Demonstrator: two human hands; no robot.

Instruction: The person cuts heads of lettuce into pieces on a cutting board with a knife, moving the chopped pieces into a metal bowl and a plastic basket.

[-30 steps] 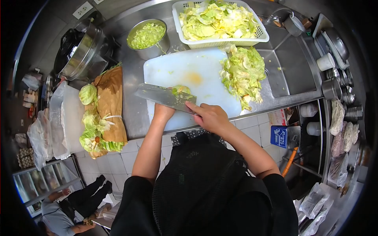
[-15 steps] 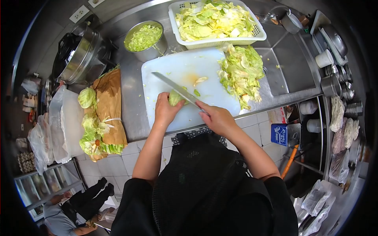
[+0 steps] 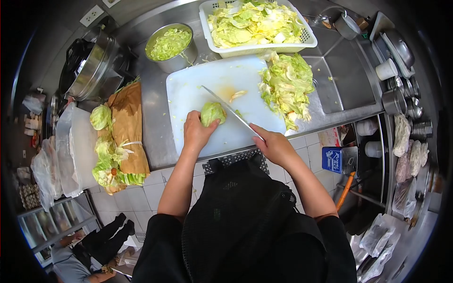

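Observation:
On the white cutting board (image 3: pixel 188 85) lies a piece of green cabbage or lettuce (image 3: pixel 213 113). My left hand (image 3: pixel 196 129) is closed around its left and lower side. My right hand (image 3: pixel 273 145) grips the handle of a long knife (image 3: pixel 231 110), whose blade points up and left, just right of the piece. A small pale scrap (image 3: pixel 238 95) rests above the blade. A heap of outer leaves (image 3: pixel 288 85) overlaps the board's right edge.
Behind the board are a white basket of cut leaves (image 3: pixel 309 40) and a metal pot of shredded leaves (image 3: pixel 186 55). A sink (image 3: pixel 349 80) is at right. A brown paper bag (image 3: pixel 127 122) stands left. Another person (image 3: pixel 71 259) is at lower left.
The knife and my right hand have moved right, off the green piece, which now shows more fully. My left hand stays at the piece.

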